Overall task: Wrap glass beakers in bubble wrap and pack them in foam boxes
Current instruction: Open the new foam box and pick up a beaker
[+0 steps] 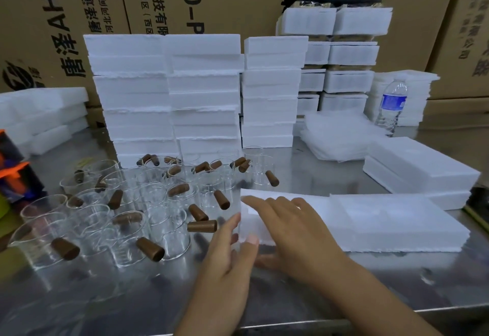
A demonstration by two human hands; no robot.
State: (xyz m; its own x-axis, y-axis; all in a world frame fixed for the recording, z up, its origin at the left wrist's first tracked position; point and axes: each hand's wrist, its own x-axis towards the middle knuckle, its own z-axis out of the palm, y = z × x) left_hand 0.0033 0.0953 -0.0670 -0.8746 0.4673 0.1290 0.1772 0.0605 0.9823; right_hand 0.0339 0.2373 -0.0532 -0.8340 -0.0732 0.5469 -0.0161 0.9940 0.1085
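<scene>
Ok, right hand (pixel 291 225) is lying flat on the near foam box (pixel 383 225), fingers spread; left hand (pixel 227 253) is touching its end, fingers straight. Wood-handled glass beakers (pixel 169 229) are crowding just beside it, unwrapped. Sliding the box left is risking knocking one over.

Motion blur on both left hand (pixel 227 253) and right hand (pixel 288 227). Right hand hides the foam box (pixel 391 224) near end. Orange-black item (pixel 14 176) clipped at left edge. Bottle (pixel 392 105) label unreadable.
</scene>
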